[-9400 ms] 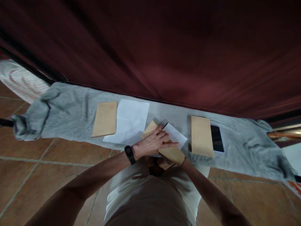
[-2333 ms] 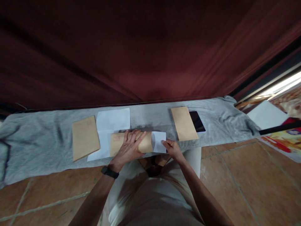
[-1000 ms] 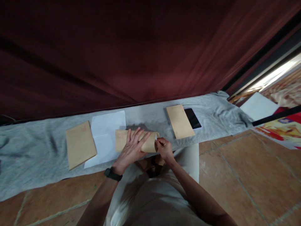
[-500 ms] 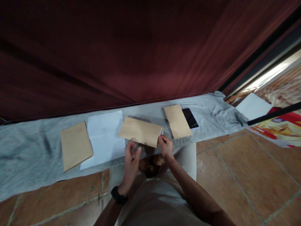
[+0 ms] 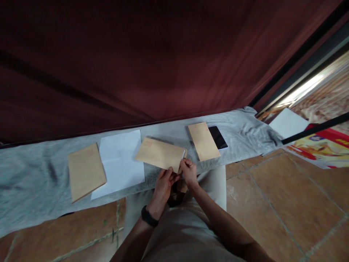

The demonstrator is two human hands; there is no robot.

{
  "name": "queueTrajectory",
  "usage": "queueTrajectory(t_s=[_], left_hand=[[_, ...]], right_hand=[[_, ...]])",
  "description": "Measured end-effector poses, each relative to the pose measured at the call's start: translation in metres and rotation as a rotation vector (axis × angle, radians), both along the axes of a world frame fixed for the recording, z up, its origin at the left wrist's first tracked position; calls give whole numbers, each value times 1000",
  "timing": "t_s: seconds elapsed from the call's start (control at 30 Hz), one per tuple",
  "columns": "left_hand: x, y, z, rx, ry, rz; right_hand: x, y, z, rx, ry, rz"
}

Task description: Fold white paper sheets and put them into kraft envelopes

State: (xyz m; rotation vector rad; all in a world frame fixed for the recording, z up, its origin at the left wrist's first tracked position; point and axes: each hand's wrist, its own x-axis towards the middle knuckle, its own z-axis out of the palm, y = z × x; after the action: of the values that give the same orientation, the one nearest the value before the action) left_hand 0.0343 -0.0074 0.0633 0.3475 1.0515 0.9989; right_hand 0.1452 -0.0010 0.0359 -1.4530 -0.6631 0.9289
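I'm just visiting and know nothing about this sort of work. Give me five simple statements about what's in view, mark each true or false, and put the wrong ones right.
1. The left hand and the right hand are both at the middle envelope. True.
2. The right wrist wears a black band. False: the black band is on the left wrist.
3. The leftmost envelope overlaps the large white paper. True.
4. The cloth beneath that paper is bright yellow. False: the cloth is grey.
5. A device with a dark screen lies just right of the rightmost envelope. True.
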Motion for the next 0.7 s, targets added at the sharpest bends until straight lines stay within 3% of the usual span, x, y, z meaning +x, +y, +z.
queueTrajectory(t_s=[0.3, 0.7], left_hand=[[-8, 5, -2, 35, 105, -51], [-22, 28, -6, 162, 297, -276]], right_hand=[[0, -3, 2, 29, 35, 67], [13, 2, -6, -21, 134, 60]])
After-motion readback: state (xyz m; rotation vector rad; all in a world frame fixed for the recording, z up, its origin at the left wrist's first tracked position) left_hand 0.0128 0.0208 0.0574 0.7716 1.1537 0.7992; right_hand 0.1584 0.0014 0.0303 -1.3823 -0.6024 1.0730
